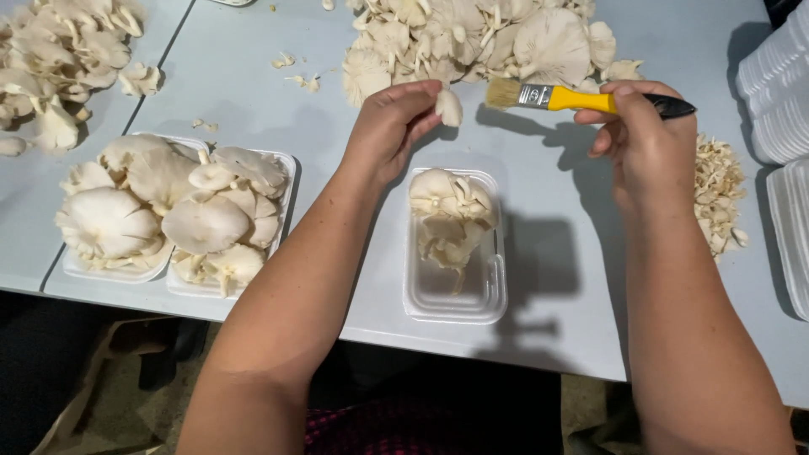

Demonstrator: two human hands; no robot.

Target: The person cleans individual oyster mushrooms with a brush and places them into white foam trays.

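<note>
I count one paintbrush (581, 99) with a yellow handle at two o'clock, and one clear plastic tray (455, 295) at centre. At nine o'clock sit two white trays (282, 168) heaped with mushrooms. Loose mushroom piles – two big ones, at twelve (480, 38) and ten (59, 59) – plus one heap of trimmings (716, 194) at three.

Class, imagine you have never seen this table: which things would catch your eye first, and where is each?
Probably the yellow-handled paintbrush in the right hand, its bristles aimed at a small pale mushroom piece pinched in the left hand, above the table's middle. Below them sits a clear plastic tray partly filled with mushrooms. At left, two white trays are heaped with big oyster mushrooms.
</note>
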